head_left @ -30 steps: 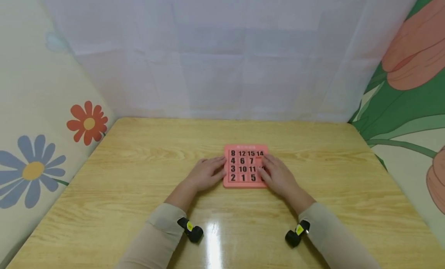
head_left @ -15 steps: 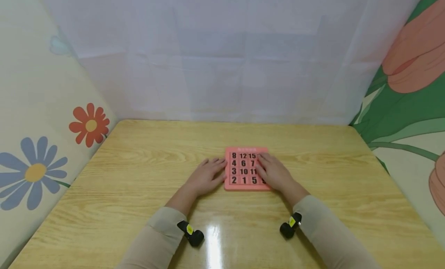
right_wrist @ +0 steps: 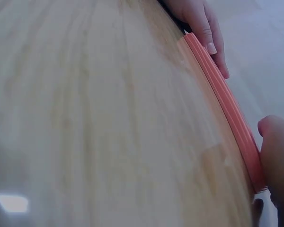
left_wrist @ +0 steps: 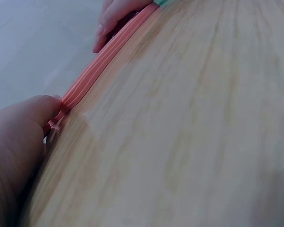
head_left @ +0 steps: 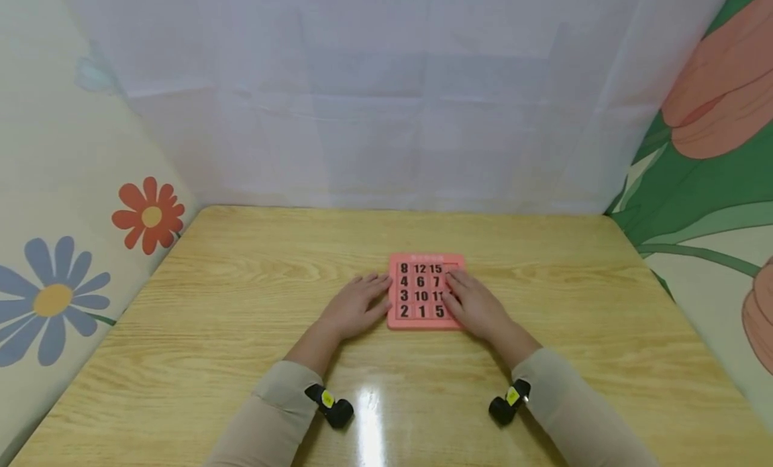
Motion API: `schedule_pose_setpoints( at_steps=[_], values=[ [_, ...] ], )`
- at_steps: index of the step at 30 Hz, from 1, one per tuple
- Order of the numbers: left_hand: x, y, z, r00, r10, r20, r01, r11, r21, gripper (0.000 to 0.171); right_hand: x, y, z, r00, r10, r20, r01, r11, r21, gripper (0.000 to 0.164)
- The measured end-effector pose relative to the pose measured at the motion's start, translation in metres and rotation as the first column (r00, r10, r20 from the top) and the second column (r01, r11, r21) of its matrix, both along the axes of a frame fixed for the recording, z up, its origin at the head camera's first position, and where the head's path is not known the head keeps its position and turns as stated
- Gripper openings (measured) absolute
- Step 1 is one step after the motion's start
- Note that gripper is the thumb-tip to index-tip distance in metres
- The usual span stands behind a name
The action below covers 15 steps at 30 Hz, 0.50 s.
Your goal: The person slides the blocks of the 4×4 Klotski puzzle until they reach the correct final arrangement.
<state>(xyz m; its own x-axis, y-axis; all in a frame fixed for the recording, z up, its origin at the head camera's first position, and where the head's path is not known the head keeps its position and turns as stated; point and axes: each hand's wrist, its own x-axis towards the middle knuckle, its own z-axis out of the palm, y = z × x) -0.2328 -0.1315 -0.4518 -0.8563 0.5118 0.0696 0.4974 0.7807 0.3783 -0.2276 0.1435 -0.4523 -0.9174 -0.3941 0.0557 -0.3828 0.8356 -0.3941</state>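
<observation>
A pink sliding number puzzle (head_left: pixel 421 289) lies flat on the wooden table, its dark numbers facing the head view. My left hand (head_left: pixel 355 307) rests beside its left edge, fingertips and thumb touching the frame; the left wrist view shows the thumb (left_wrist: pixel 48 108) against the near corner. On the opposite side, my right hand (head_left: pixel 480 310) reaches over the right edge, with its fingers (head_left: pixel 457 279) on the tiles of the right column. Most of that column is hidden under the hand. The top right slot shows bare pink without a number.
The wooden table (head_left: pixel 241 252) extends around the puzzle, with a bright reflection near its front. A white cloth (head_left: pixel 386 118) hangs behind it. Flower-patterned walls stand left and right. Each wrist wears a small black camera (head_left: pixel 339 413).
The 14 tile that showed in the top right slot is no longer visible there. My right fingers have shifted slightly left over the tiles. My left hand stays at the left edge.
</observation>
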Motion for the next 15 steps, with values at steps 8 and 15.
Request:
schedule_pose_setpoints(
  at_steps=[8,15],
  values=[
    [-0.002,0.0,-0.004,1.0,0.002,-0.005,-0.002,1.0,0.011,0.058,0.006,0.0,-0.003,1.0,-0.011,0.014,0.011,1.0,-0.003,0.057],
    [-0.003,0.0,-0.004,1.0,0.006,-0.006,-0.006,1.0,0.009,0.058,0.012,0.0,-0.002,1.0,-0.019,0.02,0.019,1.0,0.004,0.06]
  ],
)
